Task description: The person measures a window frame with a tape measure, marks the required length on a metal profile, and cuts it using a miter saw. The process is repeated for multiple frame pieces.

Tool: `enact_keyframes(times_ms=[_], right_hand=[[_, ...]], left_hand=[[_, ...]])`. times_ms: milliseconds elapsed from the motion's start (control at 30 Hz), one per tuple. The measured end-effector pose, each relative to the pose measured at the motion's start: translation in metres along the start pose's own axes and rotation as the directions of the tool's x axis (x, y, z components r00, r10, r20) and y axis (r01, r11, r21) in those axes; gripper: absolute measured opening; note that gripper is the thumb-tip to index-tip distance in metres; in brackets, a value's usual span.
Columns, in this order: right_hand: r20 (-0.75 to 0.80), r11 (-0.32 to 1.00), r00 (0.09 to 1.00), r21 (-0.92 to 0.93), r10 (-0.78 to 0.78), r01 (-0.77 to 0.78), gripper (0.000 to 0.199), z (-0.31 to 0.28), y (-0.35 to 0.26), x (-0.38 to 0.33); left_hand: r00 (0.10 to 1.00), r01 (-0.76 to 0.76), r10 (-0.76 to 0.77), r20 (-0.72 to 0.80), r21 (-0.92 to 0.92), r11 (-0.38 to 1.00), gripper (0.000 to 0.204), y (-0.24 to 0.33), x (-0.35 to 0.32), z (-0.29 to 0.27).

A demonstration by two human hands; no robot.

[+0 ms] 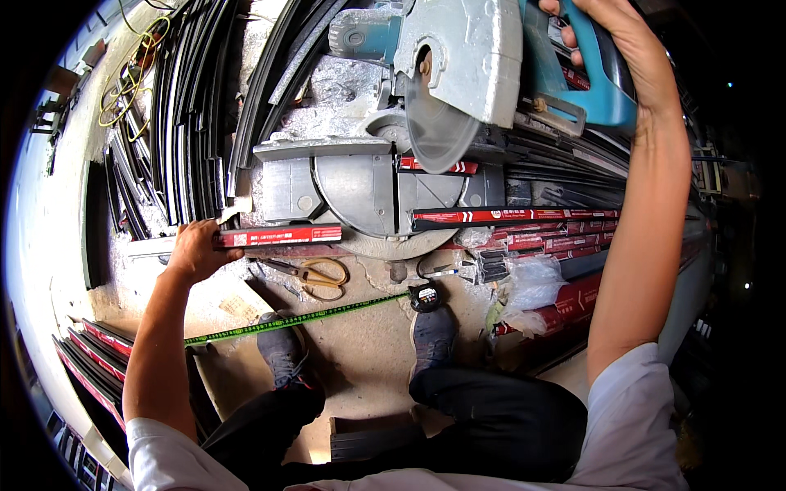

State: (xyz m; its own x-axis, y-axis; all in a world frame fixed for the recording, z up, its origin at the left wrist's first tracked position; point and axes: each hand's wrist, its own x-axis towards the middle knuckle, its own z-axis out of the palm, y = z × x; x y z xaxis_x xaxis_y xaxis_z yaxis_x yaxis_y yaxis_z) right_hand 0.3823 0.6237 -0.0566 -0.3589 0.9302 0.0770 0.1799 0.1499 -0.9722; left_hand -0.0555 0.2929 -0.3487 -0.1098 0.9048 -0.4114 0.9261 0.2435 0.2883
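Lying crosswise on the miter saw (372, 192) table, the red-wrapped profile strip (278, 236) runs left to right under the raised blade (438, 123); left hand (195, 250) grips its left end, right hand (610, 33) wraps the saw handle (594, 82) above.

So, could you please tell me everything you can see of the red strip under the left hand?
The red strip is a long, narrow bar wrapped in red film with pale print, lying flat and level across the grey metal saw base. The left hand presses on its left end. Its right end stops near the blade slot; a second red piece lies beyond it. The saw blade hangs raised above, clear of the strip.
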Motion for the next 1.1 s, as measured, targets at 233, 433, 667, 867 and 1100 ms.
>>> enact_keyframes(times_ms=[233,433,667,867,1100], right_hand=[[0.226,0.977,0.971,0.175,0.081,-0.123,0.046,-0.030,0.007,0.067],[0.234,0.947,0.949,0.190,0.212,-0.258,0.023,-0.037,0.008,0.099],[0.161,0.960,0.980,0.236,0.117,-0.153,0.026,-0.043,0.016,0.088],[-0.332,0.862,0.817,-0.367,-0.472,0.349,0.027,-0.035,0.141,0.001],[0.118,0.742,0.970,-0.626,-0.213,0.239,0.026,0.022,0.270,-0.150]], left_hand=[[0.988,0.150,-0.154,-0.004,0.231,0.961,0.037,-0.057,-0.061,0.020],[0.952,0.284,-0.304,0.021,0.303,0.910,0.054,-0.050,-0.066,0.028],[0.998,0.050,-0.051,0.023,0.015,0.999,0.032,-0.016,-0.062,0.010],[0.966,0.076,-0.057,0.251,-0.064,0.995,0.035,0.011,-0.103,-0.027],[0.924,0.109,-0.136,0.359,0.094,0.990,0.039,0.077,-0.166,-0.093]])
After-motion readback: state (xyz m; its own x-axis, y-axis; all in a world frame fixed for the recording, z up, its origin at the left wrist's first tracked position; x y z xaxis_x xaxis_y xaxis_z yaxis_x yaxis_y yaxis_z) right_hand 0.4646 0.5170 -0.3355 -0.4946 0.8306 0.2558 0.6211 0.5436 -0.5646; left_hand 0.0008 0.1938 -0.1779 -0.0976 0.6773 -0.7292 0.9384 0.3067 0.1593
